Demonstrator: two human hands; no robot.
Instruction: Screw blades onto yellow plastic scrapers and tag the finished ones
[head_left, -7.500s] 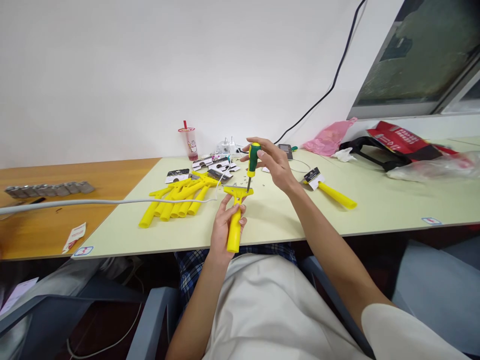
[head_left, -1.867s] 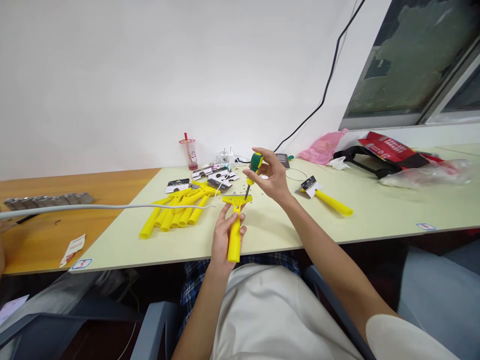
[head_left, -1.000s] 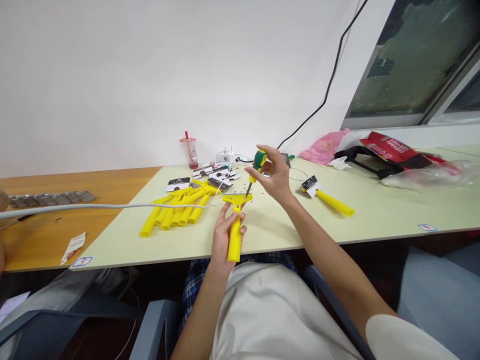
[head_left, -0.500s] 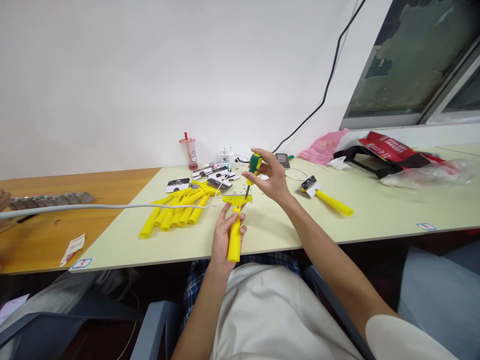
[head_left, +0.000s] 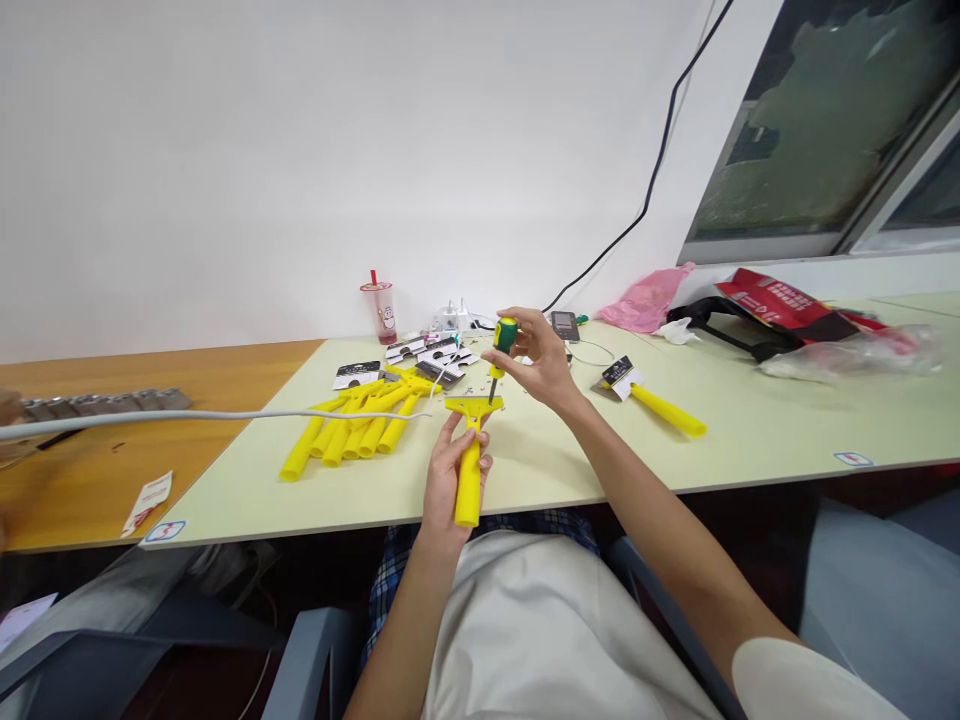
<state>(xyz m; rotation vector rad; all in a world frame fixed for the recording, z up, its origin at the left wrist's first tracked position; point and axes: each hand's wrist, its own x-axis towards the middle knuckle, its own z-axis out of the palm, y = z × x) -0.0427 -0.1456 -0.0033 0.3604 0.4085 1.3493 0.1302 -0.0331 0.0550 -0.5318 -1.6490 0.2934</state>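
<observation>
My left hand point(head_left: 450, 470) is wrapped round the handle of a yellow scraper point(head_left: 469, 490), whose wide head points away from me above the table's near edge. In my right hand point(head_left: 544, 365) is a screwdriver point(head_left: 506, 335) with a green and yellow handle, held upright by the fingertips. Its shaft points down at the right side of the scraper head, and the tip appears to touch it. To the left lies a pile of yellow scraper handles point(head_left: 367, 425). On the right is another scraper point(head_left: 664, 408) with a black and white card over its head.
Printed cards point(head_left: 356, 375) and small dark bits lie behind the pile. A cup with a straw point(head_left: 379, 312) stands near the wall. A white cable point(head_left: 225, 413) crosses the left side. Farther right are a pink bag point(head_left: 646, 300) and a red package point(head_left: 780, 300).
The screwdriver has become more upright, and my right hand has shifted slightly down with it. My left hand keeps the scraper in nearly the same place.
</observation>
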